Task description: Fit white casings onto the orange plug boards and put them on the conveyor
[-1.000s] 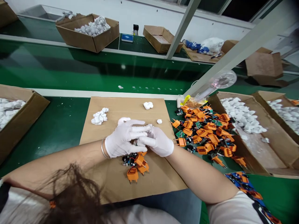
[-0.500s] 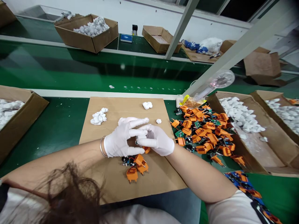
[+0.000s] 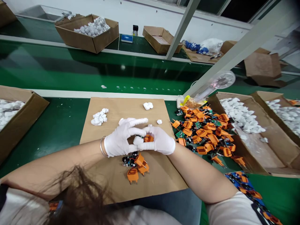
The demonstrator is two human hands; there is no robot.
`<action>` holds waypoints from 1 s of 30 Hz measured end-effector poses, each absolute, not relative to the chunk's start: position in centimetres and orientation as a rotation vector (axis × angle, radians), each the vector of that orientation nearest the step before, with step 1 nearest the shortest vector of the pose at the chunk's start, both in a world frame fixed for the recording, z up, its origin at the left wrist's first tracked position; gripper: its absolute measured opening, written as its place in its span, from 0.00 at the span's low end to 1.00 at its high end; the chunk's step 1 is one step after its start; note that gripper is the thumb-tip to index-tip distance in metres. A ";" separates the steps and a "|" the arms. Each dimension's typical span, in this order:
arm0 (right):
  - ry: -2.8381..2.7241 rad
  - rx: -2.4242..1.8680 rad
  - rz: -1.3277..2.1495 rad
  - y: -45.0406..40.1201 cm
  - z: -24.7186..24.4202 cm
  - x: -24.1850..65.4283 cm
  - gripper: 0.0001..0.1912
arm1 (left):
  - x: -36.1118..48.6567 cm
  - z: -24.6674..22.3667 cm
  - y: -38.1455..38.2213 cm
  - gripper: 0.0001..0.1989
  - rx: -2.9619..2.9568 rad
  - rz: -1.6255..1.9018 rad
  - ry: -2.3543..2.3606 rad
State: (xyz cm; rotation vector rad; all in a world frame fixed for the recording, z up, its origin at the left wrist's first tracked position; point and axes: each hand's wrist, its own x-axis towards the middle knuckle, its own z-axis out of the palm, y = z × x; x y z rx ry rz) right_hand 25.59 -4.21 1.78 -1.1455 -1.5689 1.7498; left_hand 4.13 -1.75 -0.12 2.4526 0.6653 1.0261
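Note:
Both my hands wear white gloves and meet above a cardboard sheet [image 3: 112, 184]. My right hand [image 3: 162, 140] is closed around an orange plug housing [image 3: 148, 138], partly hidden by its fingers. My left hand [image 3: 123, 137] has its fingers curled at a white putty-like lump [image 3: 138, 140], which also touches the right fingertips. Just below the hands lie several orange plug housings [image 3: 132, 175] with small circuit boards [image 3: 127, 161]. A cluster of white lumps [image 3: 100, 117] sits at the sheet's left, with smaller lumps [image 3: 147, 106] at its upper right.
A large pile of orange plugs with circuit boards [image 3: 206, 131] spreads to the right. Beyond it stand cardboard boxes [image 3: 274, 153] of white lumps; another box [image 3: 25, 122] is at left. A clear fan [image 3: 222, 79] stands behind the pile. More boxes [image 3: 93, 43] line the back shelf.
My hands have shifted slightly and the fingers have moved. The orange housing now shows between the right fingers, and the white lump has come into view between the hands.

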 end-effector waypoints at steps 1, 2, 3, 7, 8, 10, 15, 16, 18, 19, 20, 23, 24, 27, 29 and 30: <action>-1.557 -1.143 1.787 -4.2 1.6 25.6 0.18 | 4.2 -0.2 -1.6 0.12 2.459 1.054 0.608; -1.546 -1.143 1.821 -4.2 1.5 25.6 0.18 | 4.2 -0.2 -1.5 0.10 2.452 1.082 0.557; -1.548 -1.143 1.839 -4.2 1.4 25.6 0.18 | 4.3 -0.2 -1.3 0.09 2.433 1.106 0.517; -1.637 -1.107 1.778 -4.0 1.5 25.5 0.16 | 4.5 -0.2 -1.3 0.07 2.392 1.158 0.461; -1.623 -1.107 1.766 -4.0 1.6 25.4 0.17 | 4.5 -0.1 -1.4 0.07 2.405 1.160 0.490; -1.516 -1.143 1.746 -4.1 1.9 25.3 0.21 | 4.4 0.0 -1.6 0.12 2.423 1.152 0.608; -1.265 -1.254 1.705 -4.5 2.2 24.8 0.29 | 3.9 0.0 -1.6 0.15 2.441 1.151 0.821; -1.256 -1.255 1.708 -4.6 2.1 24.8 0.29 | 3.9 -0.1 -1.4 0.14 2.476 1.175 0.774; -1.268 -1.253 1.695 -4.6 1.8 24.8 0.29 | 3.9 -0.3 -1.0 0.14 2.545 1.241 0.646; -1.285 -1.252 1.681 -4.6 1.7 24.8 0.29 | 3.9 -0.4 -0.9 0.15 2.569 1.263 0.603; -1.307 -1.238 1.670 -4.6 1.5 24.9 0.28 | 4.0 -0.5 -0.9 0.15 2.590 1.272 0.573; -1.353 -1.084 1.721 -4.3 1.1 25.0 0.23 | 4.1 -0.5 -1.0 0.16 2.604 1.217 0.612; -1.335 -1.018 1.761 -4.2 1.0 25.1 0.22 | 4.1 -0.5 -1.1 0.17 2.588 1.185 0.655; -1.186 -0.896 1.865 -4.0 1.0 25.0 0.22 | 4.0 -0.3 -1.4 0.17 2.503 1.079 0.801; -1.104 -0.894 1.870 -3.9 0.9 24.8 0.23 | 4.0 -0.1 -1.4 0.17 2.468 1.037 0.855; -1.087 -0.906 1.866 -3.9 0.9 24.7 0.24 | 4.0 -0.1 -1.3 0.18 2.460 1.029 0.871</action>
